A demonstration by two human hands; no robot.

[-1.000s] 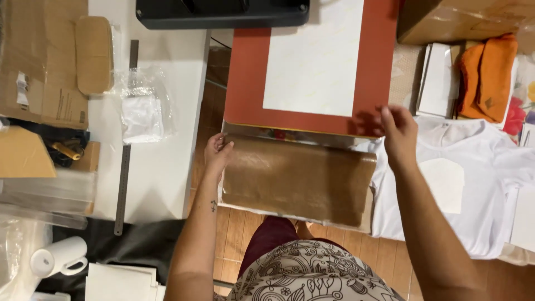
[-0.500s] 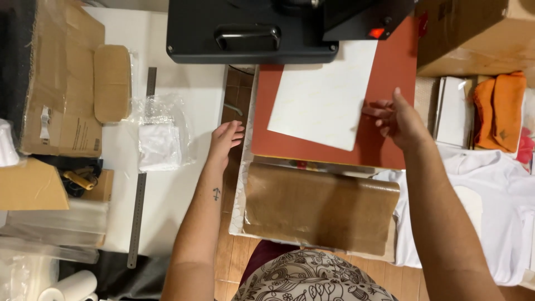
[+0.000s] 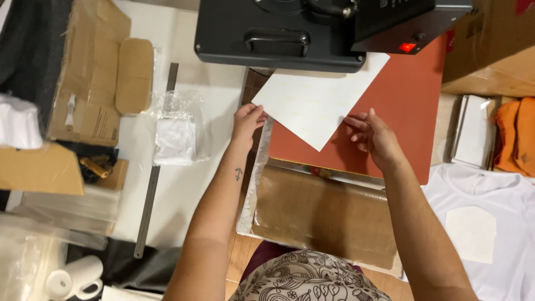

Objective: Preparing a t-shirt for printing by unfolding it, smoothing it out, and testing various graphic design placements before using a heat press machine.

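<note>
Head view is showing both of my hands working at one white sheet (image 3: 317,103) lying on the red-brown pad (image 3: 407,106) of the black heat press (image 3: 290,30). I am pinching the sheet's corner nearest the wooden gap with my left hand (image 3: 247,120), thumb and fingers closed narrowly on the paper edge. My right hand (image 3: 376,136) is resting flat and spread, fingertips touching the sheet's lower right edge, holding nothing closed. The sheet is sitting skewed on the pad, its long axis running on a diagonal from my left hand up toward the press head, with one corner tucked under that black head. So the paper is lying between my two hands, slightly ahead of both, and I cannot tell which hand is nearer.

Below the pad, toward my body, one brown sheet (image 3: 326,214) is lying flat. Left of the pad I am counting one metal ruler (image 3: 155,170), one clear bag of white cloth (image 3: 175,136) and one flattened cardboard box (image 3: 92,83). Right of the pad one white shirt (image 3: 490,223) is spread out, with one orange cloth (image 3: 512,136) above it.
</note>
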